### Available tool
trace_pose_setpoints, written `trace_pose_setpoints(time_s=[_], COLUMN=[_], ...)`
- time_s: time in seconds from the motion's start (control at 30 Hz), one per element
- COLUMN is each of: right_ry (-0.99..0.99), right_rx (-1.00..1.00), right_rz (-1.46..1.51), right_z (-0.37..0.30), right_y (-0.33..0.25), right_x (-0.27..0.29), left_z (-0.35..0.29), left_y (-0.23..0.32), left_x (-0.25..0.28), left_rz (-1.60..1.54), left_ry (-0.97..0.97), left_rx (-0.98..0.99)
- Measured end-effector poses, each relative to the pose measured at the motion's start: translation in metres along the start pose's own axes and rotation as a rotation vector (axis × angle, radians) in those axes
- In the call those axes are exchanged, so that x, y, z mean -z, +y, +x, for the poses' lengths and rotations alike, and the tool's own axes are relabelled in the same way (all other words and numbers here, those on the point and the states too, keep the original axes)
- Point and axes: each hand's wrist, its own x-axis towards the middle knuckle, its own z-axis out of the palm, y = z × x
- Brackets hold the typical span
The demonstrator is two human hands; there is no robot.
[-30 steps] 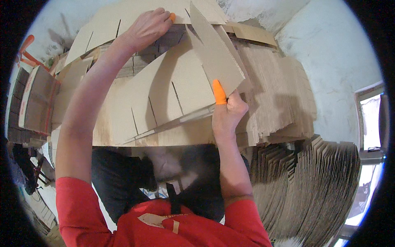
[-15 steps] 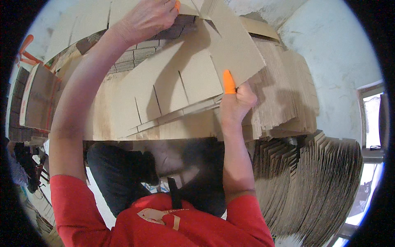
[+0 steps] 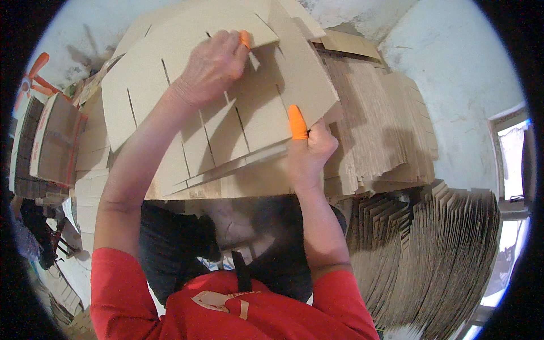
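Observation:
My left hand [image 3: 218,65], an orange cot on one finger, is closed on the edge of a slotted cardboard sheet [image 3: 144,102] that slants across the work surface. Lower down, my right hand [image 3: 311,150] has an orange-capped thumb stretched along the cardboard. Its fingers are closed around the right end of a second slotted cardboard sheet [image 3: 255,127], partly under the first. Along its near edge this lower piece shows thin crosswise strips [image 3: 243,161]. The fingertips of both hands are partly hidden by the cardboard.
A thick stack of cardboard sheets [image 3: 374,124] lies to the right on the table. Below it, a large fanned bundle of cardboard [image 3: 453,249] stands by the window [image 3: 513,164]. Cardboard bundles [image 3: 54,141] stand at the left near an orange fan [image 3: 38,76].
My left hand has come down toward me, bringing a slotted cardboard sheet over the lower piece. My right hand has shifted slightly left and nearer, still gripping cardboard.

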Motion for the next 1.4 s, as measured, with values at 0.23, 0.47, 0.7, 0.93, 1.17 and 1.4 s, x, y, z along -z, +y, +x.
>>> trace_pose_setpoints(time_s=[0.23, 0.47, 0.7, 0.93, 1.17, 1.4], right_ry=[0.054, -0.243, -0.536, -0.595, -0.89, -0.883], right_rx=[0.038, 0.094, 0.046, 0.128, -0.05, -0.056], right_rz=[-0.107, -0.469, -0.692, -0.665, -0.644, -0.45], right_z=[0.005, 0.002, 0.02, 0.084, 0.126, 0.072], right_y=[0.018, -0.013, -0.083, -0.069, -0.069, -0.053], right_x=[0.004, 0.024, 0.016, -0.018, -0.037, -0.089], left_z=[-0.005, -0.032, -0.138, -0.233, -0.233, -0.238], left_y=[0.049, 0.08, 0.076, 0.067, 0.032, 0.0], left_x=[0.035, 0.098, 0.131, 0.131, 0.136, 0.195], left_rz=[-0.221, -0.424, -0.573, -0.385, -0.468, -0.38], left_ry=[-0.043, -0.224, -0.573, -0.624, -0.411, -0.697], left_rx=[-0.136, -0.045, 0.41, 0.575, 0.588, 0.644])
